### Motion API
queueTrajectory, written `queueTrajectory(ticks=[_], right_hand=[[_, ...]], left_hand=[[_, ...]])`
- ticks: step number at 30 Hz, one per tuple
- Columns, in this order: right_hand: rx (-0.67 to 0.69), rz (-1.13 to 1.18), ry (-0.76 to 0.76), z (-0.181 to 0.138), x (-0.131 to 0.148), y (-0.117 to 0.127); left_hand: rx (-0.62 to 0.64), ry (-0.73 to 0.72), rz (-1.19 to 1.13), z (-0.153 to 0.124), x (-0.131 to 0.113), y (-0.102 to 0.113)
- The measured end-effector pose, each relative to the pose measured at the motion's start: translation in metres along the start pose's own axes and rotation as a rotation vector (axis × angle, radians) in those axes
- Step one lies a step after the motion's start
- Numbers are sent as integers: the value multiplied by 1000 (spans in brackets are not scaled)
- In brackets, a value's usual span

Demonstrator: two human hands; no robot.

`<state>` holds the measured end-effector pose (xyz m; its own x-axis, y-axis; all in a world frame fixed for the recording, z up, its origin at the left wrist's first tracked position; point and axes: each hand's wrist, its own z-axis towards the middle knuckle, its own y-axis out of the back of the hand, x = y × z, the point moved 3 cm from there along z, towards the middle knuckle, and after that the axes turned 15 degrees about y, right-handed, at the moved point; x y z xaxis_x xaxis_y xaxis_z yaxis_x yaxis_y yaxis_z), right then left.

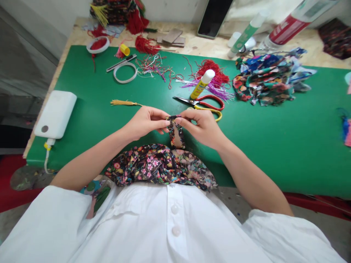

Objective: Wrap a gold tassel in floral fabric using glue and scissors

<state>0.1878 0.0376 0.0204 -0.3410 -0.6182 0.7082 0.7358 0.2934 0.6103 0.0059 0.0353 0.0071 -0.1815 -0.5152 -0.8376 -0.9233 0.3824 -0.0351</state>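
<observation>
Between my two hands hangs a narrow strip of dark floral fabric [176, 133], pinched along its top edge. My left hand [149, 121] grips the strip's upper left corner between thumb and fingers. At the upper right corner, my right hand [200, 126] pinches the same edge. A paler patch shows down the strip's middle. Below it a larger bunched piece of floral cloth [148, 164] lies against my white shirt at the table edge. Just beyond my right hand are scissors [210, 103] with red and yellow handles, and a yellow glue stick [201, 86] stands by them.
A green mat [274, 146] covers the table. Left lie a white power bank [56, 114] with a cable, a yellow tassel [124, 103], a tape roll [125, 73] and a cutter knife [120, 63]. Red threads [214, 71] and floral fabric scraps [270, 78] lie further back; a phone [214, 18] leans behind.
</observation>
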Motion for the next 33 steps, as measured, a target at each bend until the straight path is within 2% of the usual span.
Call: queueTrajectory(ticks=[4, 10, 17, 27, 33], right_hand=[[-21, 50, -40, 0, -1, -1], [-79, 102, -101, -1, -2, -1], [-77, 74, -54, -1, -1, -3], [-74, 176, -60, -1, -1, -8], [-52, 249, -84, -1, 3, -13]], left_hand=[[6, -16, 5, 1, 0, 1], [82, -35, 28, 1, -3, 1], [-78, -50, 72, 0, -5, 0], [-83, -87, 26, -1, -2, 0], [-118, -118, 81, -4, -3, 1]])
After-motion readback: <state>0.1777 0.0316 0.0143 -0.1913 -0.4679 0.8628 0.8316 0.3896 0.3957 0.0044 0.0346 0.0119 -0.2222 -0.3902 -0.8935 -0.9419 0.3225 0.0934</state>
